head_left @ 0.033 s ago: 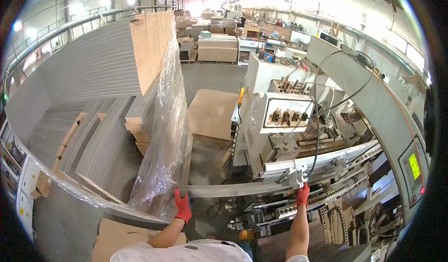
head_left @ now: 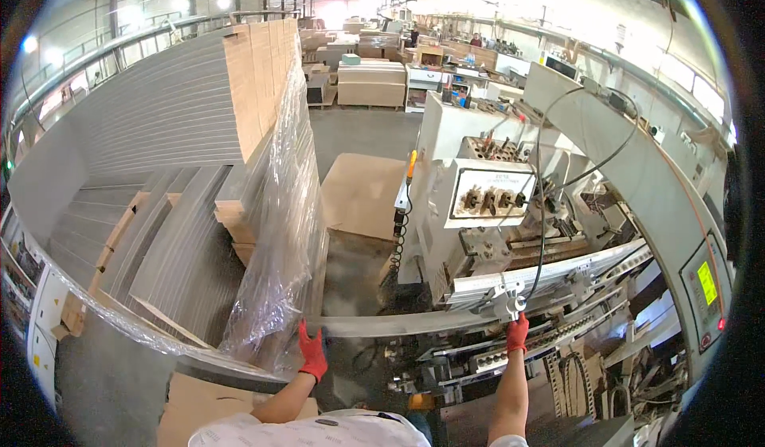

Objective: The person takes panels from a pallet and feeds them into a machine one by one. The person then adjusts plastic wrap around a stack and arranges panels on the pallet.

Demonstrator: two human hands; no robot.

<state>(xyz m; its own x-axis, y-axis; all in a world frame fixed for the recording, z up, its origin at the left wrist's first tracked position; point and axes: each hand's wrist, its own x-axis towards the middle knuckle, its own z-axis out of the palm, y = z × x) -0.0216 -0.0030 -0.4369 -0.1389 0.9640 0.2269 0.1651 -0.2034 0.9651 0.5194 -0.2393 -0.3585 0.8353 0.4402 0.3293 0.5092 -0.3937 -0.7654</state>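
Note:
My left hand (head_left: 313,354), in a red glove, is raised with thumb and fingers apart in a U. It is at the left end of a long, narrow grey board (head_left: 398,324) lying across to the machine; whether it touches that end is unclear. My right hand (head_left: 517,334), also gloved in red, reaches up to a white clamp-like fitting (head_left: 508,303) on the machine's front rail. Its fingers are drawn together against the fitting's lower part, and what they grip is hidden. A black cable (head_left: 541,240) runs down to this fitting.
Grey panels (head_left: 159,104) are stacked high on the left, partly behind clear plastic wrap (head_left: 279,264). On the right stands a machine with a knob panel (head_left: 494,194) and a control box with a lit yellow display (head_left: 707,284). A brown sheet (head_left: 362,192) lies on the floor.

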